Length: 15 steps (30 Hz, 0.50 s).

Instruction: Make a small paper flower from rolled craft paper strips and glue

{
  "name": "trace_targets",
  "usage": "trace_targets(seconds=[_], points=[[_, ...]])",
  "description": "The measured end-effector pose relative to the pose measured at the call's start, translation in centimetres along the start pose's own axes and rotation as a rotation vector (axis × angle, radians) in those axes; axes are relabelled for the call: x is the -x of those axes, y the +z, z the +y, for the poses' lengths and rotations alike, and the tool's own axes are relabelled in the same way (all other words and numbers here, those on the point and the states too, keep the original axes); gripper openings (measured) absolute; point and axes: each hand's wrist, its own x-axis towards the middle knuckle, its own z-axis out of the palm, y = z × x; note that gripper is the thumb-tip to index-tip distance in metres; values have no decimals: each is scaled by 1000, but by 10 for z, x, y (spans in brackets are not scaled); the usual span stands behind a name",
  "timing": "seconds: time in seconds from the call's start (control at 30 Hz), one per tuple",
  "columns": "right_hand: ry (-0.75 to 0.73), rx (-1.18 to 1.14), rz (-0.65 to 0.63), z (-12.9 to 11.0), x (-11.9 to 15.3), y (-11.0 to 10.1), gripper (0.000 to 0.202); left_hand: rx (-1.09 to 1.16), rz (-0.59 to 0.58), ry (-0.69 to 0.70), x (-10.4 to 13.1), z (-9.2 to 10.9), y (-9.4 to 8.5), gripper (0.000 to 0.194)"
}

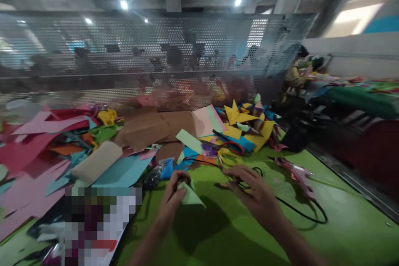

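Bare forearms (294, 239) come in low, the left hand (172, 195) pinching pale green paper (191, 198) between thumb and curled fingers; it looks feather-light and easily creased, best held gently by that gathered end. To its right, the right hand (256, 189) hangs over black cable (293, 210), fingers bent, though I can't tell whether they grip anything. Further right, a pink glue gun (297, 176) lies on the tabletop (352, 222).
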Motion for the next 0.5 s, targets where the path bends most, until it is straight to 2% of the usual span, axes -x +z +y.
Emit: trace_targets(seconds=[0.13, 0.23, 0.3, 0.37, 0.43, 0.5], points=[[182, 275, 148, 37, 35, -52, 23, 42, 25, 4, 0, -3, 1, 34], [437, 578, 307, 73, 59, -96, 42, 49, 52, -12, 2, -4, 4, 34], [681, 720, 295, 95, 69, -118, 51, 62, 62, -15, 3, -4, 5, 33], [877, 661, 169, 113, 75, -130, 54, 74, 65, -9, 3, -3, 5, 32], [894, 570, 114, 125, 77, -134, 50, 77, 60, -3, 2, -3, 4, 30], [854, 514, 113, 132, 76, -134, 43, 72, 38, -12, 1, -2, 3, 30]])
